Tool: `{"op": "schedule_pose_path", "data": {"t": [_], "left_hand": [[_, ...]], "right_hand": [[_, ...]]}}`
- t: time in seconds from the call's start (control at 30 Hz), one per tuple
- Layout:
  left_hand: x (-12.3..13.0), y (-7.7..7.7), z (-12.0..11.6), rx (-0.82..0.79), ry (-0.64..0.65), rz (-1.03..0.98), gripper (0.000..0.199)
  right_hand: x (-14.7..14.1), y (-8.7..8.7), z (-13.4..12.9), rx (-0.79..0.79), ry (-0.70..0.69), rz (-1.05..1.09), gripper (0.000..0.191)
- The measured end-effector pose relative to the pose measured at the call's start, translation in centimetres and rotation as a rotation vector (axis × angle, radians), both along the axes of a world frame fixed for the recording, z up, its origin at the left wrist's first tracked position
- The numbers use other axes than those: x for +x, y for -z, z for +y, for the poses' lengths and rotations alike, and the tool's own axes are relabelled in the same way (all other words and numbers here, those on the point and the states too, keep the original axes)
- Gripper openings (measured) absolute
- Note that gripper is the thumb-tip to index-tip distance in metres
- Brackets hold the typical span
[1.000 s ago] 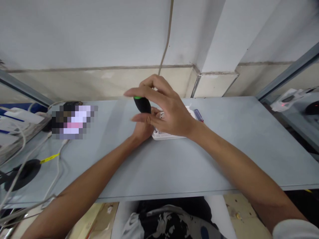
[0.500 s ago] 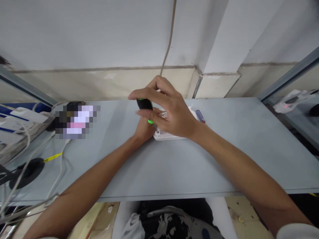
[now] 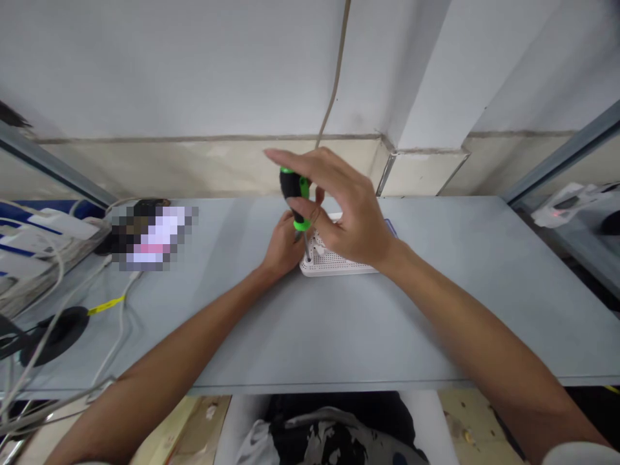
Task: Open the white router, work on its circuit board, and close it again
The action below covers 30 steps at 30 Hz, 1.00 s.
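A screwdriver [image 3: 294, 194] with a black and green handle stands nearly upright, slightly tilted. Its tip meets the near left corner of a white perforated plastic casing [image 3: 334, 261] lying on the table. My right hand [image 3: 343, 206] curls about the handle, thumb against it and the index finger stretched out above. At the casing's left side, my left hand [image 3: 283, 245] grips its edge close to the screwdriver's shaft; some of its fingertips are hidden. Part of the casing's far side is covered by my right hand. A blue-edged item [image 3: 390, 227] shows just beyond my right wrist.
On the grey table [image 3: 232, 342], a blurred-out phone-like screen [image 3: 162, 236] lies at the left. White cables [image 3: 121, 329] and a round black base [image 3: 55, 336] are nearer the left edge. White devices [image 3: 53, 226] sit at far left; a white device [image 3: 564, 203] is beyond the right-hand frame.
My right hand has shifted slightly right and its index finger has straightened. The screwdriver stands more upright, with more of its handle and shaft showing. My left hand stays by the casing.
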<state>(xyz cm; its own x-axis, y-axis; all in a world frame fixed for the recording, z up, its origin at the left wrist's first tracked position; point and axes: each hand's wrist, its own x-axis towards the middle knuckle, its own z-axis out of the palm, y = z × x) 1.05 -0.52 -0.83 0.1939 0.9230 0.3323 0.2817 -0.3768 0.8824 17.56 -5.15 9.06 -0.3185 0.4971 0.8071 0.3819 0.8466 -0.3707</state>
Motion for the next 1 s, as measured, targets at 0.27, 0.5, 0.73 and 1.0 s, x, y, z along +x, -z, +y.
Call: {"op": "schedule_pose_path", "data": {"t": [0.27, 0.5, 0.73, 1.0], "left_hand": [[-1.3, -0.6, 1.2, -0.060, 0.138, -0.168, 0.029], [-1.6, -0.9, 0.9, -0.175, 0.233, -0.278, 0.020], [-1.4, -1.3, 0.4, -0.251, 0.209, -0.329, 0.016], [-1.0, -1.6, 0.3, -0.324, 0.191, -0.383, 0.022]], "right_hand": [[2.9, -2.2, -0.4, -0.009, 0.171, 0.180, 0.042], [4.5, -2.4, 0.5, 0.049, 0.266, 0.312, 0.039], [3.9, -1.9, 0.5, 0.049, 0.302, 0.291, 0.039], [4.1, -2.3, 0.5, 0.099, 0.314, 0.307, 0.040]]}}
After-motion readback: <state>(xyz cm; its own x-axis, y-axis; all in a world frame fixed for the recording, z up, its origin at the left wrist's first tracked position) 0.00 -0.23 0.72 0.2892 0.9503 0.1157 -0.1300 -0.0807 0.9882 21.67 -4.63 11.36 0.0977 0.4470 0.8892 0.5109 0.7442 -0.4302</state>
